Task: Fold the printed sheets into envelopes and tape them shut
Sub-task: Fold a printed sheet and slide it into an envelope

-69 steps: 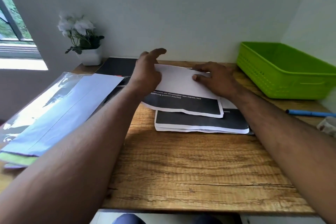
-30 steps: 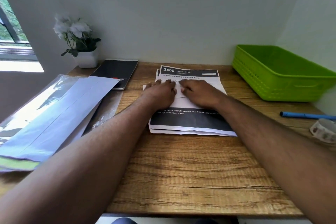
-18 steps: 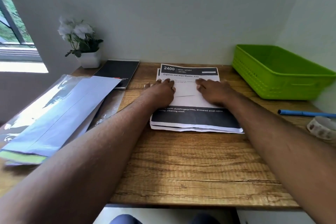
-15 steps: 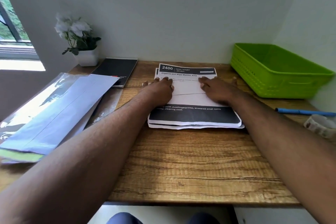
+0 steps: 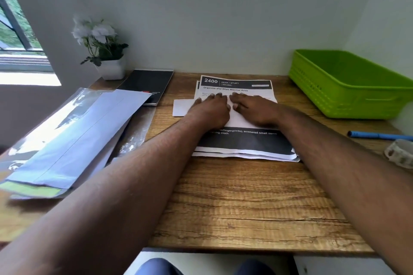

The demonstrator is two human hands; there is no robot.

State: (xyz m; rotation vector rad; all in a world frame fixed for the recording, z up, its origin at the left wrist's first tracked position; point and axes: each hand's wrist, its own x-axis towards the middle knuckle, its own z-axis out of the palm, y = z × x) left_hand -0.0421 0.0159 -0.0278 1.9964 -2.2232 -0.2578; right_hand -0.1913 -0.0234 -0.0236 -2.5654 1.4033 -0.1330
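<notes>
A small stack of printed sheets [image 5: 243, 144] with black bands lies in the middle of the wooden desk [image 5: 234, 203]. On top of it lies a folded white sheet [image 5: 182, 107], its left end sticking out past the stack. My left hand [image 5: 212, 110] presses flat on this folded sheet, fingers straight and pointing away from me. My right hand [image 5: 254, 108] presses flat right beside it, the two hands almost touching. A pile of white envelopes [image 5: 73, 140] in clear plastic lies at the left. A roll of patterned tape [image 5: 400, 154] sits at the right edge.
A green plastic basket [image 5: 348, 87] stands at the back right. A blue pen [image 5: 377, 135] lies near the tape. A black notebook [image 5: 147, 85] and a white flower pot [image 5: 110, 68] are at the back left. The wall is close behind.
The sheet was held up and folded, then laid on the stack. My hands slid apart along the fold and have now come back together at its middle.
</notes>
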